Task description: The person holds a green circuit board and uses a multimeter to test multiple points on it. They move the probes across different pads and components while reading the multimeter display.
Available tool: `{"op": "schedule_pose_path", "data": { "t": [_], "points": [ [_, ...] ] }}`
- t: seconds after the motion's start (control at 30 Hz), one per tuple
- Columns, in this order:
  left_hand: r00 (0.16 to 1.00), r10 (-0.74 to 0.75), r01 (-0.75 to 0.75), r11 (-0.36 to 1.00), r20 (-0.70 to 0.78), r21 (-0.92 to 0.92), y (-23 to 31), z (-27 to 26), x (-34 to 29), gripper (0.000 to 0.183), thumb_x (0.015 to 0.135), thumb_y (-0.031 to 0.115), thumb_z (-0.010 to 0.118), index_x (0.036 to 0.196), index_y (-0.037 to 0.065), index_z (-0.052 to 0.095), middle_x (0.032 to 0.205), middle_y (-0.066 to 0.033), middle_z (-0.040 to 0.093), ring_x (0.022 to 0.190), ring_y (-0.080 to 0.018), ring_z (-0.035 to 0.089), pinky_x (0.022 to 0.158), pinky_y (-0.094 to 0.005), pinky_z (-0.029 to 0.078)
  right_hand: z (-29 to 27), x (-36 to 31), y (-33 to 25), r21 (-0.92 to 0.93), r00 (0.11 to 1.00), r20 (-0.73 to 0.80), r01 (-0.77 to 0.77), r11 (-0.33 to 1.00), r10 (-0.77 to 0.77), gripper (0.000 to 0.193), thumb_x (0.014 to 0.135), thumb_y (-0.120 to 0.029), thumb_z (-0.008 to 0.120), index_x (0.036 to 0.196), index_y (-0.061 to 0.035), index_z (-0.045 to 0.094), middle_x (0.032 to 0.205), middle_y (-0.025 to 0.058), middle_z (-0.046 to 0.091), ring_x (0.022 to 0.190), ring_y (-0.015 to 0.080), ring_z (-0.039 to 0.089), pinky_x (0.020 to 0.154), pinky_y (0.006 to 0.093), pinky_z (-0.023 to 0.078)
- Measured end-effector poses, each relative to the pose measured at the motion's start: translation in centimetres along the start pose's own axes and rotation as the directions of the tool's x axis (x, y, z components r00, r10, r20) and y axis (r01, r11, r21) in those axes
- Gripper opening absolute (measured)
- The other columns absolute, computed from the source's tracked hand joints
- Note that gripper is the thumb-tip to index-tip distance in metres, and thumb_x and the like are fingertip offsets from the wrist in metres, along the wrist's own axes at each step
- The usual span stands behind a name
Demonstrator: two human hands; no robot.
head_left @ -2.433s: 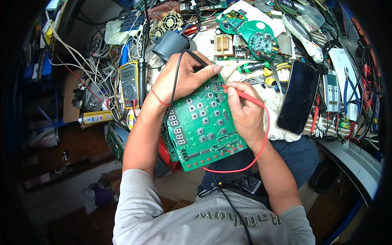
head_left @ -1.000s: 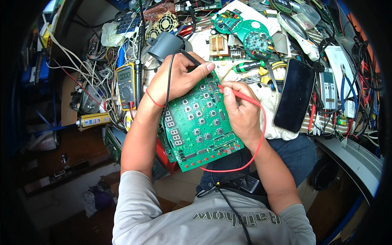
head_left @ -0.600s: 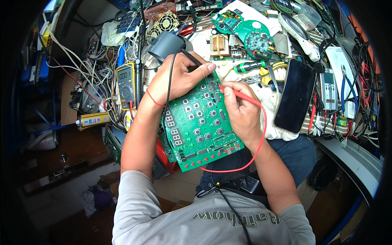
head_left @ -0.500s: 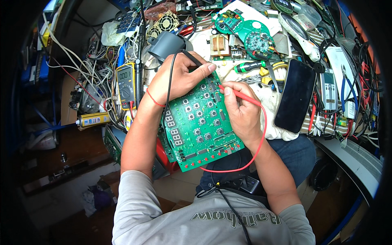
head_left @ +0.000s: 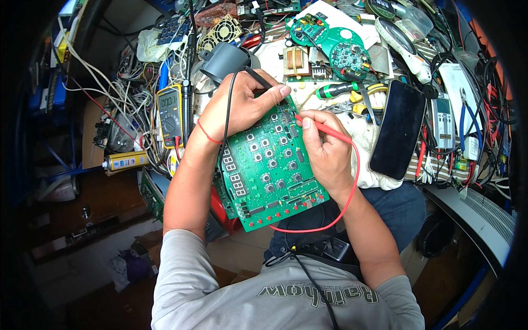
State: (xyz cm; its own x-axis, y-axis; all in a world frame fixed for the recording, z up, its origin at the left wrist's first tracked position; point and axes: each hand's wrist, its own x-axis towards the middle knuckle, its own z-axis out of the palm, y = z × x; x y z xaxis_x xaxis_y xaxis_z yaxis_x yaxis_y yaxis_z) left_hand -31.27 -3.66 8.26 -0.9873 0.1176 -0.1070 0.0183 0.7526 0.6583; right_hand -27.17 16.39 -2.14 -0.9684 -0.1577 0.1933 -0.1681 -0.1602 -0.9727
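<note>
A green circuit board, with push buttons, digit displays and a row of red parts along its near edge, lies tilted in front of me. My left hand is over its far left part, closed around a black test probe, thumb at the board's far edge. From the right, my right hand pinches a red test probe, its tip at the board's upper right edge. Its red lead loops down below the board. A yellow multimeter with a lit screen stands to the left. The black probe's tip is hidden.
Right of my hands lie a black smartphone, pliers and a green-black screwdriver. Round green boards and a grey cup-like part sit farther back. Tangled cables crowd the left, near a yellow can.
The reading on the multimeter's screen looks different. Both hands, the probes and the board hold almost the same place.
</note>
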Motion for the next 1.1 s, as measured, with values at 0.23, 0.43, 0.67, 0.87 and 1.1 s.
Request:
{"op": "schedule_pose_path", "data": {
  "t": [0.23,0.43,0.67,0.87,1.1],
  "points": [
    [1.000,0.001,-0.001,1.000,-0.004,-0.002,0.05,-0.06,0.02,0.039,0.100,0.038,0.077,0.099,-0.001,0.081,0.076,-0.0158,0.075,0.069,-0.0128,0.066,0.064,-0.0346,0.053,0.03,-0.03,-0.02,0.008,1.000,-0.002,-0.007,1.000,0.007,0.014,0.103,-0.007,0.068,0.116,-0.0009,0.072,0.101,0.0138,0.073,0.091,0.0267,0.073,0.082,0.0370,0.058],
    [1.000,0.021,-0.021,1.000,0.012,-0.002,0.07,-0.18,0.06,0.038,0.100,0.037,0.076,0.099,-0.001,0.081,0.076,-0.0157,0.075,0.069,-0.0131,0.066,0.065,-0.0343,0.053,0.05,0.04,-0.08,-0.001,1.000,-0.010,0.000,1.000,0.000,0.014,0.103,-0.007,0.069,0.115,-0.0011,0.072,0.100,0.0132,0.072,0.089,0.0260,0.072,0.080,0.0365,0.057],
    [0.999,-0.007,0.007,1.000,0.031,0.006,0.25,-0.19,0.03,0.039,0.101,0.037,0.076,0.100,-0.001,0.081,0.077,-0.0165,0.075,0.068,-0.0139,0.066,0.064,-0.0346,0.053,0.03,-0.01,-0.13,-0.010,1.000,-0.010,-0.003,1.000,0.003,0.013,0.103,-0.008,0.069,0.114,-0.0020,0.073,0.097,0.0126,0.071,0.086,0.0251,0.072,0.078,0.0359,0.056],
    [0.999,0.006,-0.006,1.000,0.038,0.014,0.23,-0.18,0.07,0.038,0.100,0.038,0.076,0.102,0.000,0.082,0.077,-0.0170,0.075,0.067,-0.0152,0.067,0.062,-0.0348,0.052,0.05,0.06,-0.28,-0.023,1.000,-0.013,0.019,1.000,-0.019,0.013,0.104,-0.009,0.069,0.114,-0.0021,0.073,0.097,0.0124,0.071,0.086,0.0250,0.071,0.079,0.0358,0.056],
    [0.999,0.042,-0.042,0.999,0.022,0.012,0.40,-0.08,0.03,0.036,0.099,0.034,0.077,0.102,-0.001,0.081,0.080,-0.0171,0.075,0.069,-0.0178,0.069,0.064,-0.0359,0.053,0.02,-0.05,-0.22,-0.018,1.000,-0.007,-0.010,1.000,0.010,0.014,0.103,-0.007,0.069,0.115,-0.0010,0.072,0.102,0.0140,0.073,0.091,0.0271,0.073,0.082,0.0368,0.057]
  ]
}}
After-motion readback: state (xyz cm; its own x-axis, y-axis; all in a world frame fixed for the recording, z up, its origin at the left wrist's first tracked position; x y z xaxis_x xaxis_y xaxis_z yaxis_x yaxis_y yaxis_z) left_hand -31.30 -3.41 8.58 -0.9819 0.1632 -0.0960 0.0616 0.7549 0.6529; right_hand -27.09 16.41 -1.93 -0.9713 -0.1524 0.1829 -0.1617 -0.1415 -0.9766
